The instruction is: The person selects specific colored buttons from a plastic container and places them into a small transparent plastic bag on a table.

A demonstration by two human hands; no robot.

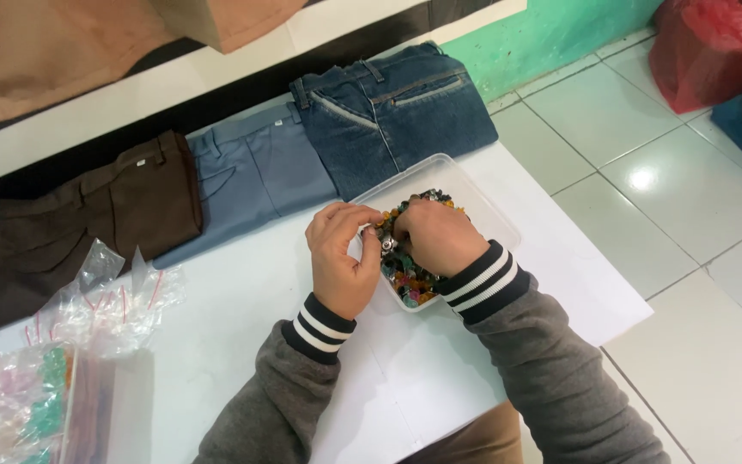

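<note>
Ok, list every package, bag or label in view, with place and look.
Clear plastic tray: mid-table, rectangular, holding mixed coloured beads, both hands in it.
Clear zip bags: table's left, crumpled, red-lined.
Bag of pastel beads: bottom left.
Red plastic bag: floor, top right.
White tags: small, on folded trousers' waistbands.

Multicoloured beads (412, 279), grey sleeves with black-and-white striped cuffs (483, 282).

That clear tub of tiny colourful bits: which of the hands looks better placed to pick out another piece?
Probably the right hand: it lies over the clear tub, fingers down among the colourful bits. The left hand sits at the tub's near edge over the white table, pinching something small with the right.
</note>
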